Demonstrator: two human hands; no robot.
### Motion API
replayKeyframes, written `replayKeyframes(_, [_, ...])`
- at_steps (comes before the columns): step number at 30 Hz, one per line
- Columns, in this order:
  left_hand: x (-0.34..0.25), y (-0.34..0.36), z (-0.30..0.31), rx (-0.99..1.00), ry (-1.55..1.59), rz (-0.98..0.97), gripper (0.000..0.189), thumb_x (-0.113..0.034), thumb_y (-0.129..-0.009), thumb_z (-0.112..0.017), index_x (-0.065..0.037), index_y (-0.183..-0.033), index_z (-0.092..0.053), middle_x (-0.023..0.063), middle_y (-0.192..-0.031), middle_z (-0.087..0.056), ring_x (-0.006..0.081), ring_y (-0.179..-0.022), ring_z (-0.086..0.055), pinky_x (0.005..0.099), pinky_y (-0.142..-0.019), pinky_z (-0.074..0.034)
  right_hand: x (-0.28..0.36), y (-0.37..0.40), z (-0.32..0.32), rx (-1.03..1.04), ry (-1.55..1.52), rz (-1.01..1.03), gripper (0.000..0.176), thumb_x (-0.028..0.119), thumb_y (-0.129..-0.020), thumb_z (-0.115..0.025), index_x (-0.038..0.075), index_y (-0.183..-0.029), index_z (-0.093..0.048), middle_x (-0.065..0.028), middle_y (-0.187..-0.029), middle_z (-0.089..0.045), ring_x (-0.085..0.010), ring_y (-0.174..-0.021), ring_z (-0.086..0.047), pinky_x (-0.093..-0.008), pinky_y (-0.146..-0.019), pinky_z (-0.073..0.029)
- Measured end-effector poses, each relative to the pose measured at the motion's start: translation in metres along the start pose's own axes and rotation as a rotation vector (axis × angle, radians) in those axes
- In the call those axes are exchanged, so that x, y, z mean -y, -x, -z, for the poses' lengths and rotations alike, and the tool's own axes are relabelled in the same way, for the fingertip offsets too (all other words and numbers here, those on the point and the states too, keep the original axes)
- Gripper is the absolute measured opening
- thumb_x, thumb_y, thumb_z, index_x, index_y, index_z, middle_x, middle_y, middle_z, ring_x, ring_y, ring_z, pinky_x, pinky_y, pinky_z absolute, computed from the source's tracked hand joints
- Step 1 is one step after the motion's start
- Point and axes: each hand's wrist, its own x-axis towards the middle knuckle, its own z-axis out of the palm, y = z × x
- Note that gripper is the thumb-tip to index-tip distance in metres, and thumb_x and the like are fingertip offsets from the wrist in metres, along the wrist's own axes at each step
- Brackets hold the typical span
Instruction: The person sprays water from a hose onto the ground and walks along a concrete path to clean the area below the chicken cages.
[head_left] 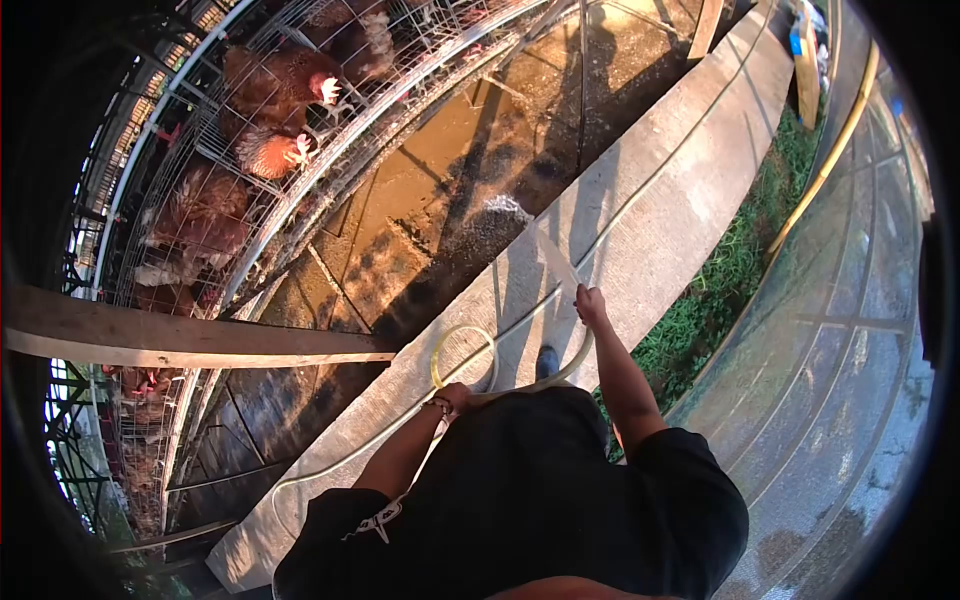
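head view: right hand [591, 303] raised forward, gripping hose [582, 350]

So the walkway [670, 190] I'm on looks like rough, matt concrete, and my hose [575, 366] is smooth, slightly glossy plastic. Cages [205, 130] are thin metal wire, the beam [190, 338] is plain matt wood. My shirt [530, 480] is soft-looking matt black cloth, and that sheeting [830, 400] on the right? Kinda shiny plastic.

I see brown hens [275, 85] in wire cages [212, 138] beyond my left hand [458, 398], a wooden beam [200, 343] left of it, and green plants [725, 268] right of my right hand [591, 305].
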Motion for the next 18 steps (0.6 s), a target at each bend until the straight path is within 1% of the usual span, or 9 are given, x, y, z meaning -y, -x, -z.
replayKeyframes(1, [0.001, 0.0, -0.002, 0.0, 0.011, 0.023, 0.034, -0.039, -0.064, -0.063, -0.009, -0.08, -0.066, 0.016, -0.083, -0.063, 0.0308, -0.081, -0.062, 0.0394, -0.07, -0.049, 0.001, 0.003, 0.002, -0.003, -0.008, -0.021, 0.048, 0.038, -0.08, -0.042, -0.004, -0.059, -0.049, -0.0102, -0.047, -0.047, -0.0191, -0.035, -0.044, -0.0324, -0.034, -0.036])
replayKeyframes(3, [0.0, 0.002, -0.002, -0.024, -0.021, 0.011, 0.034, -0.039, -0.064, -0.064, -0.009, -0.08, -0.066, 0.0158, -0.084, -0.063, 0.0304, -0.082, -0.062, 0.0393, -0.07, -0.049, -0.004, 0.005, 0.005, -0.011, -0.027, -0.067, 0.046, 0.036, -0.08, -0.042, -0.004, -0.059, -0.05, -0.0106, -0.048, -0.047, -0.0198, -0.036, -0.045, -0.0332, -0.035, -0.036])
replayKeyframes(4, [-0.001, 0.003, 0.0, -0.035, -0.04, 0.002, 0.034, -0.039, -0.064, -0.064, -0.01, -0.08, -0.066, 0.0157, -0.085, -0.063, 0.0301, -0.082, -0.062, 0.0393, -0.07, -0.049, -0.012, 0.003, 0.006, -0.008, 0.038, 0.0, 0.045, 0.035, -0.08, -0.041, -0.004, -0.06, -0.051, -0.0124, -0.049, -0.049, -0.0221, -0.038, -0.047, -0.0353, -0.036, -0.038])
replayKeyframes(6, [-0.013, 0.013, 0.012, -0.022, -0.043, 0.045, 0.033, -0.039, -0.065, -0.064, -0.01, -0.08, -0.066, 0.0152, -0.085, -0.063, 0.0298, -0.083, -0.062, 0.0391, -0.07, -0.049, -0.027, 0.002, 0.009, -0.003, 0.169, 0.133, 0.045, 0.034, -0.079, -0.039, -0.005, -0.061, -0.053, -0.016, -0.051, -0.052, -0.0266, -0.041, -0.052, -0.0393, -0.04, -0.042])
replayKeyframes(7, [-0.018, 0.018, 0.018, -0.016, -0.044, 0.066, 0.033, -0.038, -0.065, -0.063, -0.01, -0.08, -0.066, 0.0149, -0.086, -0.064, 0.0297, -0.083, -0.062, 0.0391, -0.07, -0.049, -0.027, 0.004, 0.011, -0.014, 0.139, 0.048, 0.045, 0.033, -0.079, -0.039, -0.006, -0.063, -0.053, -0.0168, -0.052, -0.053, -0.027, -0.042, -0.052, -0.0394, -0.041, -0.043])
replayKeyframes(9, [-0.026, 0.025, 0.027, -0.016, -0.059, 0.043, 0.031, -0.038, -0.066, -0.063, -0.011, -0.081, -0.066, 0.0142, -0.086, -0.064, 0.0293, -0.084, -0.062, 0.0388, -0.071, -0.049, -0.026, 0.009, 0.015, -0.034, 0.077, -0.123, 0.044, 0.032, -0.079, -0.038, -0.008, -0.066, -0.053, -0.0186, -0.054, -0.054, -0.0277, -0.044, -0.054, -0.0395, -0.041, -0.044])
replayKeyframes(12, [-0.032, 0.029, 0.033, -0.012, -0.044, 0.058, 0.029, -0.037, -0.067, -0.061, -0.012, -0.082, -0.066, 0.0132, -0.087, -0.064, 0.0289, -0.084, -0.062, 0.0385, -0.071, -0.049, -0.026, 0.018, 0.02, -0.059, 0.071, -0.179, 0.045, 0.032, -0.079, -0.038, -0.009, -0.07, -0.053, -0.0199, -0.057, -0.054, -0.0284, -0.046, -0.055, -0.0392, -0.043, -0.044])
replayKeyframes(15, [-0.036, 0.029, 0.036, 0.007, -0.013, 0.087, 0.028, -0.037, -0.068, -0.06, -0.014, -0.084, -0.066, 0.0126, -0.088, -0.064, 0.0286, -0.085, -0.061, 0.0382, -0.072, -0.049, -0.03, 0.023, 0.025, -0.068, 0.06, -0.212, 0.045, 0.032, -0.079, -0.038, -0.011, -0.074, -0.053, -0.0236, -0.06, -0.055, -0.0314, -0.048, -0.057, -0.0402, -0.045, -0.045])
replayKeyframes(18, [-0.036, 0.029, 0.038, 0.026, -0.049, 0.069, 0.029, -0.038, -0.069, -0.06, -0.014, -0.084, -0.066, 0.0123, -0.089, -0.063, 0.0283, -0.087, -0.061, 0.0382, -0.074, -0.048, -0.042, 0.026, 0.027, -0.033, 0.2, 0.02, 0.046, 0.031, -0.078, -0.04, -0.013, -0.077, -0.052, -0.0287, -0.064, -0.056, -0.0358, -0.055, -0.059, -0.0426, -0.05, -0.046])
